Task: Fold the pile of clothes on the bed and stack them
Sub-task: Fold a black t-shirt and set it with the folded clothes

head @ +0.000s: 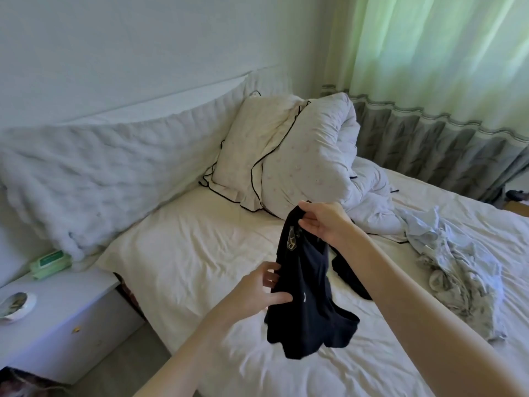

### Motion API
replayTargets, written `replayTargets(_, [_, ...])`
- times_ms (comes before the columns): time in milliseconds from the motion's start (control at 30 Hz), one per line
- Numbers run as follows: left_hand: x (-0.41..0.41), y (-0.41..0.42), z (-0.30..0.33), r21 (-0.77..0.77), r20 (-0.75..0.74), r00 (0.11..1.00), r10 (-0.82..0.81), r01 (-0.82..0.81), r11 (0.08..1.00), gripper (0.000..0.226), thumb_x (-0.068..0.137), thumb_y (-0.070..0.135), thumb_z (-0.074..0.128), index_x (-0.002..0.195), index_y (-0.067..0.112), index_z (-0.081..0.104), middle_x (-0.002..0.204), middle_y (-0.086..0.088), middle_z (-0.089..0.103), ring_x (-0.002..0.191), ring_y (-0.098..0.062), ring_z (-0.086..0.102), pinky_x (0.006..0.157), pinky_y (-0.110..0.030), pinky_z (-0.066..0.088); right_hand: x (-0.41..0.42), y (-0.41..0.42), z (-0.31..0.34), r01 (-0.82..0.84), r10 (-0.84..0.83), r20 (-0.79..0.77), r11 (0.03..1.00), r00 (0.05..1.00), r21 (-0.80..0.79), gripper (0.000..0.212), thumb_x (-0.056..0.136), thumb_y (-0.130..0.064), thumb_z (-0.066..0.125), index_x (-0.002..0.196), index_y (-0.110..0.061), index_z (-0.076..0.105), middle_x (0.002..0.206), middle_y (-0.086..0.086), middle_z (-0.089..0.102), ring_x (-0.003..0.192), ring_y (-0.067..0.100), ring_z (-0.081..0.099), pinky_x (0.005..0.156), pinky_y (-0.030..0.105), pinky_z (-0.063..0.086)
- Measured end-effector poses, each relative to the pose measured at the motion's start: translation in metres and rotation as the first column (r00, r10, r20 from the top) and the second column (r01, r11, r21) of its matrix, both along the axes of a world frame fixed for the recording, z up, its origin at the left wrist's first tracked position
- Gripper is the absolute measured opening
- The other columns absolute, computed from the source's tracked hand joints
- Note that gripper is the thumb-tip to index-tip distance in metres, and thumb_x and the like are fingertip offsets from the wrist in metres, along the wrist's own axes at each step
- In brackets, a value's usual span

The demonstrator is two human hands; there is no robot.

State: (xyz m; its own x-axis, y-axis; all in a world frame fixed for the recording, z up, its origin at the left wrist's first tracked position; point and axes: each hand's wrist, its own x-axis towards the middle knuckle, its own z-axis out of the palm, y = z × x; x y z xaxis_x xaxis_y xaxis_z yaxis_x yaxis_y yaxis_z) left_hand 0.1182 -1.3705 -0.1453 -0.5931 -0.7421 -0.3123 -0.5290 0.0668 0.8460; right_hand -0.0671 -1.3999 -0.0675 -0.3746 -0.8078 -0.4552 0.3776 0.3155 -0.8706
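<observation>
A black garment (307, 296) with a label at its neck hangs above the white bed sheet (183, 253). My right hand (323, 222) pinches its top edge and holds it up. My left hand (263, 290) grips the garment's left side between thumb and fingers. A crumpled pile of pale grey and white clothes (455, 267) lies on the bed to the right of my right forearm. Part of the black garment trails onto the sheet behind my right forearm.
A pillow (252, 150) and a bunched duvet (323, 156) lean at the bed's head. A padded headboard (100, 173) runs along the left. A white nightstand (57, 319) holds a green wipes pack (50, 260) and a small dish (15, 306). Green curtains (443, 81) hang at the right.
</observation>
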Motion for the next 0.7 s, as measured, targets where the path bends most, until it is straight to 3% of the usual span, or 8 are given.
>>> replayTargets(133, [-0.023, -0.001, 0.002, -0.163, 0.008, 0.994, 0.11, -0.107, 0.981, 0.018, 0.084, 0.025, 0.066, 0.096, 0.011, 0.065, 0.087, 0.0, 0.066, 0.084, -0.014, 0.063, 0.068, -0.014, 0.045, -0.014, -0.004, 0.009, 0.077, -0.076, 0.023, 0.995, 0.997, -0.058, 0.013, 0.083, -0.007, 0.069, 0.074, -0.003, 0.06, 0.07, 0.01, 0.062, 0.055, 0.015, 0.062, 0.044, 0.017, 0.049])
replayTargets(267, [-0.031, -0.014, 0.024, -0.186, -0.1, 0.984, 0.146, -0.163, 0.969, 0.01, 0.086, 0.019, 0.063, 0.088, 0.012, 0.069, 0.082, -0.003, 0.07, 0.082, -0.018, 0.065, 0.072, -0.023, 0.048, -0.032, 0.002, 0.008, 0.141, -0.14, 0.015, 0.985, 0.99, -0.103, 0.011, 0.087, -0.007, 0.064, 0.079, -0.002, 0.059, 0.077, 0.012, 0.061, 0.067, 0.017, 0.062, 0.047, 0.018, 0.052])
replayTargets(367, [-0.031, -0.039, 0.051, -0.253, -0.138, 0.978, 0.155, -0.186, 0.949, 0.012, 0.089, 0.015, 0.059, 0.094, 0.011, 0.069, 0.087, -0.001, 0.07, 0.086, -0.016, 0.065, 0.075, -0.024, 0.05, -0.039, 0.018, -0.011, -0.015, 0.005, -0.102, 0.995, 0.995, -0.103, 0.011, 0.092, -0.008, 0.056, 0.096, 0.001, 0.062, 0.084, 0.011, 0.066, 0.076, 0.016, 0.064, 0.064, 0.02, 0.056])
replayTargets(433, [-0.033, -0.055, 0.069, -0.375, -0.088, 0.983, 0.162, -0.183, 0.909, 0.013, 0.09, 0.016, 0.057, 0.097, 0.012, 0.067, 0.087, 0.004, 0.066, 0.084, -0.011, 0.06, 0.067, -0.012, 0.044, -0.034, 0.031, -0.032, -0.131, 0.113, -0.223, 0.989, 0.968, -0.065, 0.018, 0.093, -0.008, 0.054, 0.107, 0.0, 0.062, 0.089, 0.011, 0.065, 0.08, 0.016, 0.064, 0.072, 0.022, 0.053])
replayTargets(567, [-0.034, -0.074, 0.087, -0.449, -0.094, 0.969, 0.228, -0.246, 0.859, 0.009, 0.088, 0.02, 0.06, 0.09, 0.017, 0.069, 0.078, 0.011, 0.062, 0.078, -0.006, 0.056, 0.058, -0.006, 0.038, -0.007, 0.055, -0.068, -0.239, 0.22, -0.31, 0.971, 0.925, -0.024, 0.009, 0.091, -0.016, 0.06, 0.096, -0.011, 0.065, 0.09, 0.004, 0.063, 0.086, 0.015, 0.06, 0.076, 0.025, 0.05])
replayTargets(633, [-0.032, -0.075, 0.088, -0.434, -0.116, 0.963, 0.244, -0.27, 0.859, 0.007, 0.086, 0.02, 0.062, 0.085, 0.018, 0.069, 0.075, 0.011, 0.064, 0.077, -0.007, 0.059, 0.062, -0.01, 0.042, 0.006, 0.064, -0.077, -0.323, 0.304, -0.344, 0.946, 0.888, 0.002, 0.008, 0.088, -0.025, 0.064, 0.093, -0.019, 0.065, 0.093, -0.002, 0.065, 0.085, 0.011, 0.062, 0.073, 0.021, 0.051])
replayTargets(700, [-0.03, -0.072, 0.087, -0.4, -0.121, 0.961, 0.25, -0.278, 0.874, 0.008, 0.086, 0.02, 0.064, 0.086, 0.017, 0.07, 0.077, 0.007, 0.067, 0.08, -0.01, 0.062, 0.072, -0.023, 0.048, 0.019, 0.067, -0.082, -0.39, 0.366, -0.413, 0.92, 0.834, 0.028, 0.018, 0.084, -0.029, 0.068, 0.1, -0.022, 0.063, 0.1, -0.006, 0.064, 0.083, 0.005, 0.064, 0.068, 0.015, 0.048])
